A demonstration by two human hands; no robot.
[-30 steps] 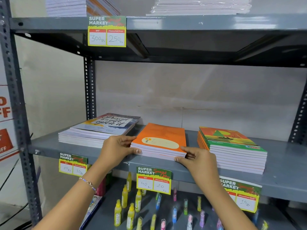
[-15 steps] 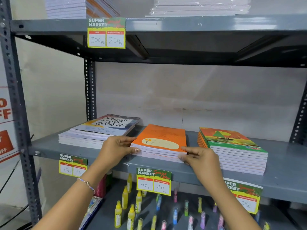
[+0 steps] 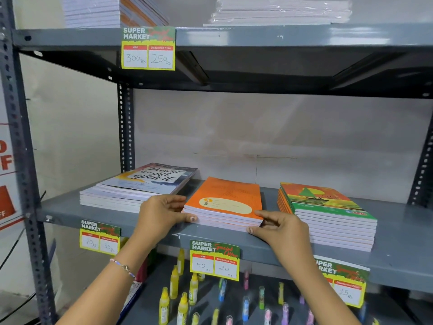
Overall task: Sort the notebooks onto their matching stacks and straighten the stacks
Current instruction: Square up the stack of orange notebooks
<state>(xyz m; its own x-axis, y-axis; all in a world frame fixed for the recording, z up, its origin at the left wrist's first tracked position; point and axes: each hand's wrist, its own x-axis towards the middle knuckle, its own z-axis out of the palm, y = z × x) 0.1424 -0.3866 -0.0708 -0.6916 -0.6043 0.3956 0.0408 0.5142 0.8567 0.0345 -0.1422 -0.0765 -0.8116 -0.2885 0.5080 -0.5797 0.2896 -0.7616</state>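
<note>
Your left hand (image 3: 161,214) presses against the near left corner of the stack of orange-covered paper notebooks (image 3: 225,204), thumb at the stack's front edge and the other fingers curled along its left side. Your right hand (image 3: 284,229) cups the near right corner, thumb low on the front edge and fingers resting on the top cover's corner. Both hands bear flat against the stack rather than closing around it. The stack sits on the grey metal middle shelf (image 3: 398,242), directly between your two sets of fingers.

Just left of your left fingers lies the pile of white-edged notebooks with a lettered cover (image 3: 138,187), near but not touching the orange stack. To the right of your right fingers, clearly apart, stands the taller stack of green-and-orange sailboat-cover notebooks (image 3: 328,214).

Below your thumbs, a yellow-bordered paper price tag (image 3: 214,260) hangs from the shelf lip. A thin beaded bracelet (image 3: 123,267) circles your left wrist.
</note>
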